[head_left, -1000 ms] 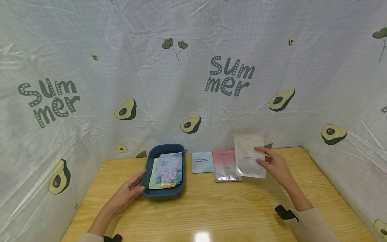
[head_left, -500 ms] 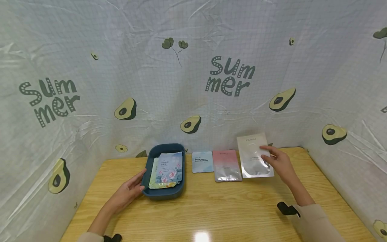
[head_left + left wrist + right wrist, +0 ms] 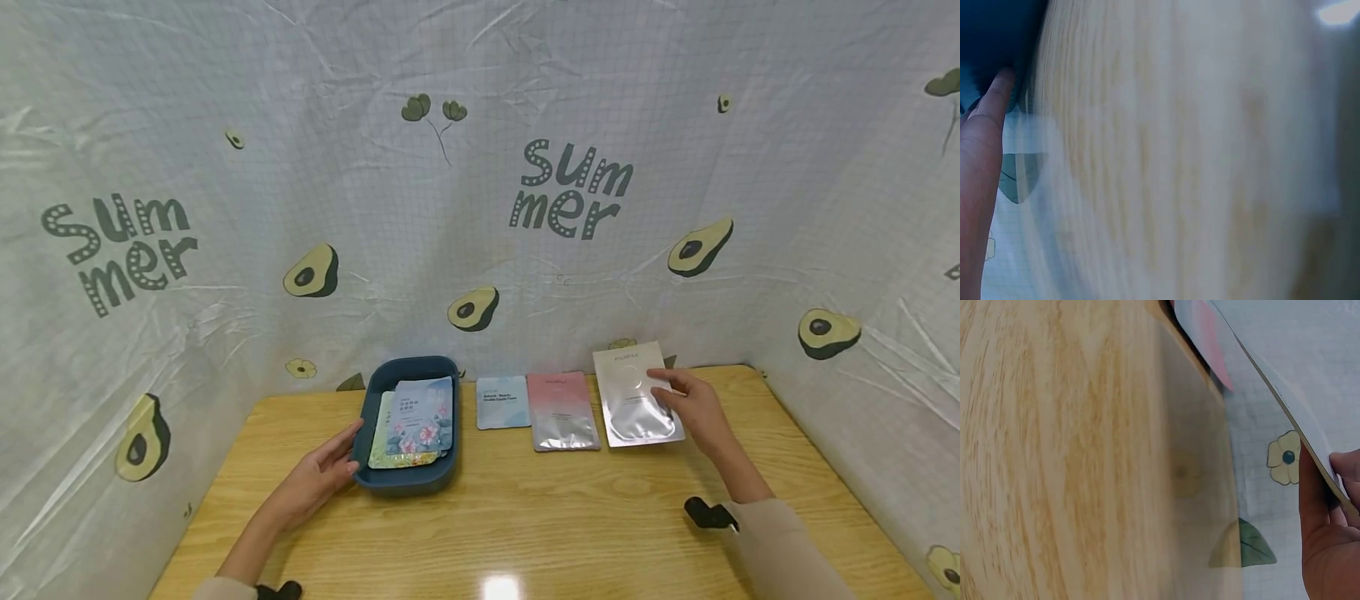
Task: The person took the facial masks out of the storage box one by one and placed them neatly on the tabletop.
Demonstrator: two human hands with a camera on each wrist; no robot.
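Note:
My right hand [image 3: 693,408] pinches a silvery-white sheet mask packet [image 3: 630,408] by its right edge. In the right wrist view the thumb lies on one face of the packet [image 3: 1291,412] and the fingers behind it, with the packet raised off the table. Just left of it lies a pink and silver mask packet [image 3: 564,412], then a small light-blue packet [image 3: 502,402]. My left hand [image 3: 315,483] rests against the left side of a dark blue bin [image 3: 408,479], its fingers fairly straight. Inside the bin a blue floral packet [image 3: 422,417] overlaps a green one [image 3: 381,446].
A wooden table [image 3: 495,517] carries everything. Behind it and at both sides hangs a pale curtain [image 3: 420,208] printed with avocados and lettering. The bin and the packets are lined up near the table's back edge.
My right hand has moved the silvery-white packet rightward, away from the pink one, then slightly lower, with the packet turned a little. The left hand and the bin have stayed put.

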